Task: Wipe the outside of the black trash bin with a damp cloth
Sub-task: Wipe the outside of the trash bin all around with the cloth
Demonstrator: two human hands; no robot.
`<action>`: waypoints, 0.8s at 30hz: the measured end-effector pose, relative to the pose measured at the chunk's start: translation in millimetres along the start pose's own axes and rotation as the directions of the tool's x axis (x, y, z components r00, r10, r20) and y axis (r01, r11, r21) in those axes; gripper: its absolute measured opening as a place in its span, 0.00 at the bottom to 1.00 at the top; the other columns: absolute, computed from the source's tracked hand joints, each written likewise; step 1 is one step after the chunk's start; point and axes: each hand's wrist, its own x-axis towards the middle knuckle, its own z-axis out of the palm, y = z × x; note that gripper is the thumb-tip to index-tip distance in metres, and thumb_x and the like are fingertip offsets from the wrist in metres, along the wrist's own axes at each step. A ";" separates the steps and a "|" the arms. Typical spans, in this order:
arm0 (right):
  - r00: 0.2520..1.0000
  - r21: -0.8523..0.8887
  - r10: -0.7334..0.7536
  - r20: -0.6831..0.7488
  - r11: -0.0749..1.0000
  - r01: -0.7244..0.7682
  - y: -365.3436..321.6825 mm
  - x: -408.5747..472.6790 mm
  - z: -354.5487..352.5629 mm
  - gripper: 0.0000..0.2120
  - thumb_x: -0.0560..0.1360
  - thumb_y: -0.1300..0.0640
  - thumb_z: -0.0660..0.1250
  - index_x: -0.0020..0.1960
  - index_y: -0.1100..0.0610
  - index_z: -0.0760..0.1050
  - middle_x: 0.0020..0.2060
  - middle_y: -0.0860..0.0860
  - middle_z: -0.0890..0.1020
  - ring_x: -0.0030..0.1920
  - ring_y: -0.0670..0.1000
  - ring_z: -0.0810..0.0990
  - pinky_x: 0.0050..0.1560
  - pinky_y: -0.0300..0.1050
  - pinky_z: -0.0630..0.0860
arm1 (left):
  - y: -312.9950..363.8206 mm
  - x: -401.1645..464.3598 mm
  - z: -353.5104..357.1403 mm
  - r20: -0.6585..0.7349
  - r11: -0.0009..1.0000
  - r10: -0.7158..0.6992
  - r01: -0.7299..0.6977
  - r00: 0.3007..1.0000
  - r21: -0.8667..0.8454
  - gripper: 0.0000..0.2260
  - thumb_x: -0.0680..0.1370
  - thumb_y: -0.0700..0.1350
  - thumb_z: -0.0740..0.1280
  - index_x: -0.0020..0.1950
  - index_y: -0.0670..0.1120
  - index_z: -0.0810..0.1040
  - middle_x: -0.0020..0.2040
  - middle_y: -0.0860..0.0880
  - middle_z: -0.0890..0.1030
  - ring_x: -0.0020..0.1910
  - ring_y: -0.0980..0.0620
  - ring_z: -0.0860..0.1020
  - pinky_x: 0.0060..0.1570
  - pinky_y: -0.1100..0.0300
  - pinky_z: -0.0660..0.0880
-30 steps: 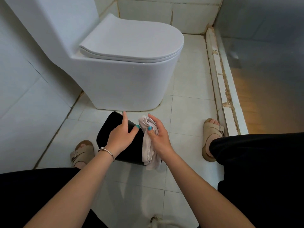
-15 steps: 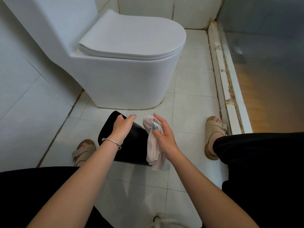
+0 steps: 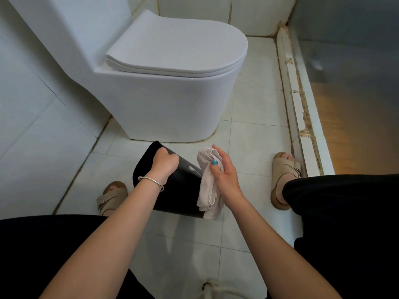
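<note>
Toilet (image 3: 164,87) fills the corner, lid down; just in front of its base the black trash bin (image 3: 181,190) sits tilted on the floor tiles (image 3: 254,134), left hand (image 3: 164,164) curled over its rim, right hand (image 3: 223,173) gripping a white cloth (image 3: 208,190) pressed on its side

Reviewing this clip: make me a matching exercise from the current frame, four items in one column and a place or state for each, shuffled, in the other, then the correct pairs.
Items
1. black trash bin
2. white cloth
3. toilet lid
4. bracelet

Places or states
A. closed
B. on the wrist of the left hand
C. tilted, gripped at its top edge by the left hand
D. bunched in the right hand, hanging against the bin's side

Pairs: 1-C, 2-D, 3-A, 4-B
</note>
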 end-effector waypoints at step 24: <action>0.972 0.040 0.040 -0.234 0.999 -0.032 -9.0 12.6 -30.5 0.18 0.82 0.59 0.59 0.68 0.43 0.67 0.65 0.43 0.71 0.65 0.46 0.71 0.60 0.37 0.72 | -53.6 -20.8 12.4 0.057 0.976 0.197 -0.190 0.979 -0.105 0.27 0.79 0.35 0.62 0.76 0.48 0.60 0.69 0.49 0.72 0.65 0.51 0.72 0.63 0.60 0.70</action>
